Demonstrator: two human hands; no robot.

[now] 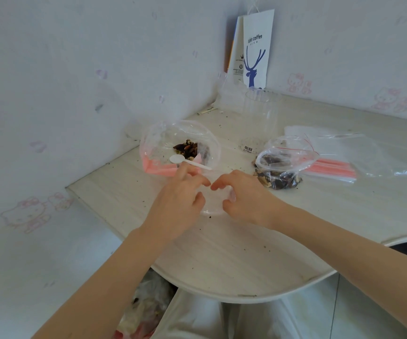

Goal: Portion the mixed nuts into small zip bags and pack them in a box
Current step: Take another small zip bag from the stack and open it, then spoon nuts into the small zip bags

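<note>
Pinching a small zip bag (214,207) between both hands, you have it low over the bench (234,253), right in front of you. Your left hand (180,194) has its fingers (203,182) curled onto the bag's left edge, thumb tucked beneath. Your right hand (245,198) mirrors it on the right edge, and the two forefingers nearly touch above the bag. The bag is clear, and whether anything is in it I cannot tell.

Just beyond your left hand a large bag (158,143) with a pink strip lies open, a small heap of mixed nuts (187,148) inside it. A white spoon (189,161) rests on its near edge. To the right of your right hand a second bag of nuts (280,167) sits slumped on the bench. Beside that lies a flat stack of empty zip bags (332,155). A clear plastic cup (258,118) stands farther back, near a paper carrier (256,50) leaning on the wall.
</note>
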